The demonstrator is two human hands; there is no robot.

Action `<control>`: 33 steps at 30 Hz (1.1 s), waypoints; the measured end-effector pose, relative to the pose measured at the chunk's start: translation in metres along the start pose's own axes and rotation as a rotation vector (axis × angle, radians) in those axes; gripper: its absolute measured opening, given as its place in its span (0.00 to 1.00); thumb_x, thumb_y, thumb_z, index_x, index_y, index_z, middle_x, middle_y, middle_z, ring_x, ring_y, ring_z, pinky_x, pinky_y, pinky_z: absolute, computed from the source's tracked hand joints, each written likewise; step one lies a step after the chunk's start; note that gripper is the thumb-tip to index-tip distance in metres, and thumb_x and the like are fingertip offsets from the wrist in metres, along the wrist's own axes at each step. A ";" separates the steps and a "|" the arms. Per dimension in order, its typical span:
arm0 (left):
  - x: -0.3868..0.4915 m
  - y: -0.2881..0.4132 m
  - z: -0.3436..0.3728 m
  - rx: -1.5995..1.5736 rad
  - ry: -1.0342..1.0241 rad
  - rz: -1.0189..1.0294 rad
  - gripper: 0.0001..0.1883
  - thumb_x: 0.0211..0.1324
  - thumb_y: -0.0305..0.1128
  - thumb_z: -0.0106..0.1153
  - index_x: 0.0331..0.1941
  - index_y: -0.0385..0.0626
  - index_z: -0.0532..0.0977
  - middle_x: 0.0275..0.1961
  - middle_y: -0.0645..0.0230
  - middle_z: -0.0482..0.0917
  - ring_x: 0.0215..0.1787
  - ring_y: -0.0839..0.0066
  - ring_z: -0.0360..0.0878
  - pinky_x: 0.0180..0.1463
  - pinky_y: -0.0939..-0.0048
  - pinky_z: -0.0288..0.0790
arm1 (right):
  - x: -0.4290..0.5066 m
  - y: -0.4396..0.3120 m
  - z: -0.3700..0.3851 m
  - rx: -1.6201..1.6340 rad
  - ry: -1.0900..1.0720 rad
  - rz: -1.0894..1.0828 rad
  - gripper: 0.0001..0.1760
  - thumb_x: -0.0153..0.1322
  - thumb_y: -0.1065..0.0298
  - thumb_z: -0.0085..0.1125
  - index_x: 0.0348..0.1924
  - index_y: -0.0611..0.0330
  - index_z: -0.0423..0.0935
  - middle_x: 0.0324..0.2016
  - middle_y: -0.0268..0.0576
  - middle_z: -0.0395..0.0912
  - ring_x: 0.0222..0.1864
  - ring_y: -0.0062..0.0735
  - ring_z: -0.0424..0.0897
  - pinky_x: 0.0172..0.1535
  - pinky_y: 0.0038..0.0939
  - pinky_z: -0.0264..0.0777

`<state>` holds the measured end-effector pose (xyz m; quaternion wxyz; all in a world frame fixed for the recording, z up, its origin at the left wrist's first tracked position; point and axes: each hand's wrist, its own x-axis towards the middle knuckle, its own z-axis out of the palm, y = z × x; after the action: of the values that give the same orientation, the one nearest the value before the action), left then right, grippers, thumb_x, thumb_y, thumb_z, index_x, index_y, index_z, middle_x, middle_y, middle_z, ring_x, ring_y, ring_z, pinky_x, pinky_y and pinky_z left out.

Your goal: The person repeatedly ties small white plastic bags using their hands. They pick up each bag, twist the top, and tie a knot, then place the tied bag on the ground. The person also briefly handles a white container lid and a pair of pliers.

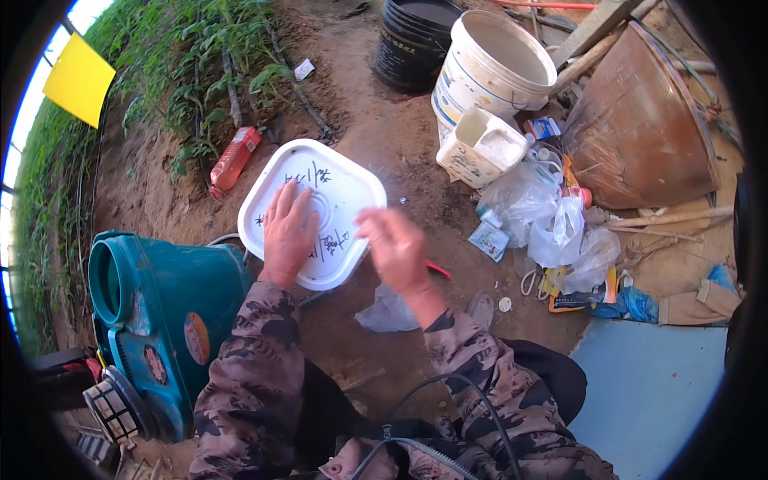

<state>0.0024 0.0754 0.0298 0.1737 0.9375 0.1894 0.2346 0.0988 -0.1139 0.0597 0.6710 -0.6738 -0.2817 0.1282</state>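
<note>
A white square plastic lid [282, 162] with rounded corners and black handwriting lies before me, seemingly on a container hidden beneath it. My left hand [292, 231] rests palm down on the lid, thumb spread from the fingers. At the lid's right edge is my right hand [393, 249], blurred, with its fingers curled; whether it grips anything is unclear. A thin red object [440, 270] shows beside that hand, partly hidden. Below it a clear plastic bag [389, 311] lies on the soil. Left of my left forearm stands a teal sprayer tank [174, 300] with an uncovered round mouth.
A red drink bottle [235, 161] lies beside green plants [210, 66]. Further off are a black bucket [414, 51], a white bucket [474, 84] and a cut plastic jug [480, 147]. Plastic bags [555, 231] lie before a large brown vessel [645, 132]. A yellow card [79, 81] hangs upper left.
</note>
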 end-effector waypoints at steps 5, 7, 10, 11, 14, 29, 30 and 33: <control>0.009 0.009 0.002 0.081 -0.027 0.007 0.22 0.60 0.34 0.59 0.59 0.46 0.76 0.68 0.55 0.70 0.72 0.55 0.64 0.72 0.55 0.57 | 0.011 0.042 -0.060 0.048 0.131 0.450 0.15 0.75 0.61 0.54 0.42 0.67 0.79 0.30 0.41 0.82 0.29 0.25 0.81 0.35 0.27 0.75; 0.010 0.011 0.003 0.121 -0.040 -0.001 0.22 0.61 0.34 0.58 0.59 0.45 0.76 0.68 0.54 0.70 0.72 0.54 0.64 0.72 0.55 0.58 | -0.006 0.058 -0.059 0.133 0.030 0.752 0.20 0.75 0.53 0.55 0.39 0.66 0.80 0.29 0.41 0.82 0.27 0.25 0.81 0.31 0.26 0.74; 0.007 0.008 0.006 0.136 -0.043 0.045 0.21 0.63 0.35 0.56 0.59 0.45 0.76 0.68 0.54 0.71 0.71 0.54 0.65 0.72 0.56 0.57 | -0.031 0.073 -0.042 0.371 -0.121 0.782 0.22 0.76 0.49 0.55 0.38 0.62 0.80 0.28 0.36 0.81 0.25 0.22 0.80 0.28 0.25 0.73; 0.007 0.006 0.007 0.150 -0.044 0.060 0.21 0.63 0.35 0.56 0.59 0.45 0.75 0.68 0.54 0.71 0.72 0.54 0.65 0.72 0.56 0.57 | -0.036 0.076 -0.037 0.488 -0.153 0.809 0.22 0.76 0.48 0.55 0.36 0.60 0.80 0.26 0.34 0.80 0.24 0.21 0.79 0.28 0.25 0.73; 0.007 0.001 0.010 0.147 -0.070 0.081 0.22 0.65 0.36 0.54 0.60 0.44 0.75 0.68 0.53 0.70 0.70 0.52 0.66 0.72 0.55 0.59 | -0.039 0.080 -0.030 0.718 -0.088 0.825 0.19 0.76 0.50 0.56 0.33 0.57 0.79 0.25 0.33 0.78 0.24 0.20 0.78 0.27 0.23 0.71; 0.004 -0.001 0.011 0.156 -0.077 0.103 0.20 0.66 0.31 0.51 0.60 0.37 0.73 0.68 0.49 0.70 0.71 0.52 0.65 0.73 0.57 0.58 | -0.039 0.083 -0.020 0.848 -0.112 0.828 0.17 0.77 0.52 0.55 0.32 0.57 0.77 0.21 0.30 0.73 0.19 0.17 0.72 0.23 0.21 0.68; 0.003 -0.001 0.012 0.149 -0.069 0.101 0.20 0.67 0.31 0.51 0.60 0.36 0.73 0.68 0.49 0.70 0.71 0.52 0.65 0.73 0.57 0.58 | -0.039 0.083 -0.018 0.866 -0.102 0.828 0.17 0.77 0.53 0.55 0.31 0.57 0.76 0.21 0.30 0.73 0.18 0.17 0.71 0.22 0.21 0.67; 0.003 -0.004 0.013 0.131 -0.061 0.088 0.19 0.68 0.30 0.50 0.60 0.35 0.73 0.68 0.49 0.70 0.71 0.52 0.66 0.72 0.57 0.59 | -0.039 0.084 -0.014 0.914 -0.107 0.843 0.18 0.77 0.54 0.55 0.28 0.56 0.74 0.20 0.29 0.71 0.16 0.16 0.69 0.19 0.21 0.65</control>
<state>0.0099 0.0773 0.0184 0.1073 0.9610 0.1576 0.2003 0.0921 -0.1420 -0.0290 0.7682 -0.3646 0.0585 0.5230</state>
